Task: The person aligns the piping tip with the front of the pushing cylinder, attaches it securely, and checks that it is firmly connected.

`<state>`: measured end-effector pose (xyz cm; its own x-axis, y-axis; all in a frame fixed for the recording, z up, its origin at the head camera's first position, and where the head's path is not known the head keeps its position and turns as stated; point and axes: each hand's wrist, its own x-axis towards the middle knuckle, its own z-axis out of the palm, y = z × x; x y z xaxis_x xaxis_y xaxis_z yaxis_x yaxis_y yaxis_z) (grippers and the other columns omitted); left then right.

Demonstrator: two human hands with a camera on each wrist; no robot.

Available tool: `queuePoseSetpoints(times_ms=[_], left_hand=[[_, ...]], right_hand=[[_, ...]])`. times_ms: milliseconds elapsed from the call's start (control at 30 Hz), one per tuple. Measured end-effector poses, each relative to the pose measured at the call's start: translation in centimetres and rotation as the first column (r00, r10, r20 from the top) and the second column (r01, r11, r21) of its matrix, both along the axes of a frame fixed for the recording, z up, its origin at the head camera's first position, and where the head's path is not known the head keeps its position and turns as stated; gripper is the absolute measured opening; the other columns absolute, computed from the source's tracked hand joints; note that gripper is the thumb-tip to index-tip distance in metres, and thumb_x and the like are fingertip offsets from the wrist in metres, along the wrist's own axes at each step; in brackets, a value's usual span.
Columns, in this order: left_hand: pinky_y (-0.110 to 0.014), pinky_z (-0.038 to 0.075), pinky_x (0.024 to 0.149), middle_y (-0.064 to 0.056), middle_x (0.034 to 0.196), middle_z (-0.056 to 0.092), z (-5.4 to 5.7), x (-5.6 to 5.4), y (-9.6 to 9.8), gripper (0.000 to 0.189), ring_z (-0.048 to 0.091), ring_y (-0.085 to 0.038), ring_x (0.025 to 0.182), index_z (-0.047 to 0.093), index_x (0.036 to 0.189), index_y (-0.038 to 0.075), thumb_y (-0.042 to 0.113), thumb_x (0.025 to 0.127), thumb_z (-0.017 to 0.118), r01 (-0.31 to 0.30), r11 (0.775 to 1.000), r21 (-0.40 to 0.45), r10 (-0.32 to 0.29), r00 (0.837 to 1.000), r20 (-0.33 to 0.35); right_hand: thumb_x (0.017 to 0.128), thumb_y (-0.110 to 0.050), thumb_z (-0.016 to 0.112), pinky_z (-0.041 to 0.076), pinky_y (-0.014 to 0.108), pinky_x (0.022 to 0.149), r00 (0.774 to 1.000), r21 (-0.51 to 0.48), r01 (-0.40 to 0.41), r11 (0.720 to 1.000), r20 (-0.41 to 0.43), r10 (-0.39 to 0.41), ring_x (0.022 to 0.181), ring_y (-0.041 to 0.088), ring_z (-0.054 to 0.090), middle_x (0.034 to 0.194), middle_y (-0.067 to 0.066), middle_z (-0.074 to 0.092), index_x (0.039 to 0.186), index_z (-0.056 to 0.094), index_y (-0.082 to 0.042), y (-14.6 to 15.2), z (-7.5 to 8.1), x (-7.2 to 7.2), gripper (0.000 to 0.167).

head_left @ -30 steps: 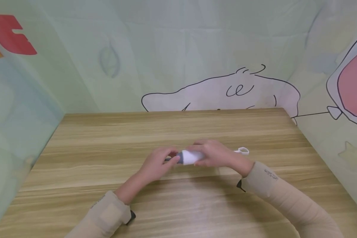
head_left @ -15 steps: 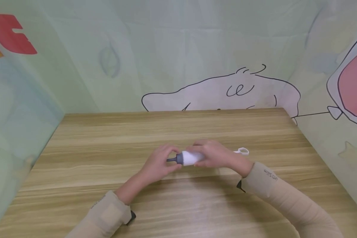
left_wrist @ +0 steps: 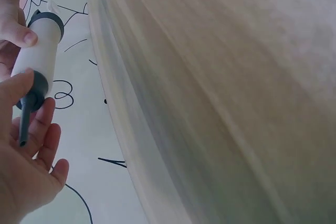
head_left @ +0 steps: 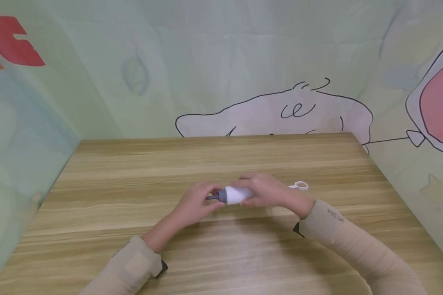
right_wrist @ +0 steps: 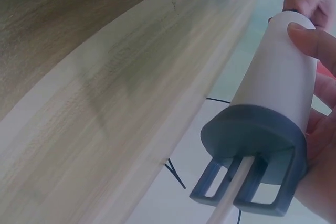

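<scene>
A large syringe (head_left: 237,195) with a white barrel is held sideways above the table, its thin grey nozzle (head_left: 212,197) pointing left. My right hand (head_left: 267,190) grips the barrel, thumb along one side. My left hand (head_left: 196,203) has its thumb and fingertips on the grey nozzle cap (head_left: 222,196); in the left wrist view its other fingers are spread loosely below the cap. From the barrel's right end a white plunger handle (head_left: 301,185) sticks out past my right wrist. The right wrist view shows the grey end collar (right_wrist: 252,129) with two slotted tabs and the plunger rod (right_wrist: 233,187) between them.
The wood-grain table (head_left: 170,164) extends around both hands. A pale printed cloth (head_left: 206,61) with cartoon drawings hangs behind it and along both sides.
The left fingers opened away from the nozzle cap half a second ago, baring it, and are now back against it. The right hand and barrel stay almost still.
</scene>
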<state>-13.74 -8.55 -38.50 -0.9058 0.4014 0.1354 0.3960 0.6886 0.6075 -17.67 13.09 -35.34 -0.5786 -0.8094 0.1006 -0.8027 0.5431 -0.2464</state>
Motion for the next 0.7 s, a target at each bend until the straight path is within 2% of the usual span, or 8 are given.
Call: queuePoseSetpoints(times_ms=[133,300,400,533,700], left_hand=[[-0.03,0.044,0.075,0.004,0.093,0.061,0.01,0.05,-0.14,0.038,0.051,-0.013,0.09,0.059,0.108,0.016,0.031,0.075,0.069,-0.002,1.0,-0.008,0.002,1.0,-0.008],[-0.035,0.046,0.08,0.002,0.101,0.062,0.24,0.03,-0.16,0.041,0.052,-0.017,0.098,0.058,0.113,0.015,0.039,0.081,0.061,0.002,0.999,-0.035,-0.002,1.0,-0.006],[-0.036,0.046,0.08,0.0,0.104,0.063,0.37,0.01,-0.08,0.04,0.053,-0.018,0.1,0.058,0.114,0.014,0.039,0.083,0.058,0.016,0.999,-0.049,-0.017,1.0,-0.018],[-0.036,0.046,0.079,-0.001,0.1,0.064,0.48,0.07,0.04,0.037,0.052,-0.02,0.099,0.06,0.111,0.013,0.036,0.081,0.06,0.033,0.998,-0.059,-0.036,0.998,-0.044],[-0.038,0.044,0.082,0.0,0.094,0.065,0.49,0.14,0.2,0.035,0.049,-0.021,0.1,0.062,0.106,0.014,0.034,0.079,0.064,0.025,0.998,-0.064,-0.031,0.995,-0.092]], right_hand=[[0.07,-0.027,0.072,0.051,0.027,0.069,1.0,0.003,0.004,1.0,0.01,-0.004,0.085,0.014,0.058,0.103,0.004,0.062,0.113,0.059,-0.015,-0.02,0.17,0.04,0.046],[0.071,-0.026,0.072,0.051,0.028,0.07,1.0,0.007,0.012,1.0,0.021,-0.012,0.085,0.015,0.059,0.104,0.004,0.062,0.115,0.058,-0.015,-0.12,0.4,0.19,0.048],[0.07,-0.025,0.073,0.051,0.028,0.07,1.0,0.002,0.004,1.0,0.005,-0.004,0.086,0.016,0.059,0.104,0.005,0.062,0.114,0.058,-0.013,-0.15,0.36,0.23,0.048],[0.069,-0.025,0.074,0.051,0.028,0.068,0.999,-0.01,-0.024,1.0,-0.036,0.023,0.084,0.016,0.059,0.101,0.006,0.062,0.112,0.059,-0.011,-0.04,0.16,0.17,0.048],[0.069,-0.026,0.074,0.051,0.027,0.068,0.999,-0.03,-0.03,0.999,-0.021,0.03,0.084,0.015,0.059,0.1,0.004,0.063,0.111,0.06,-0.012,0.13,0.13,0.07,0.047]])
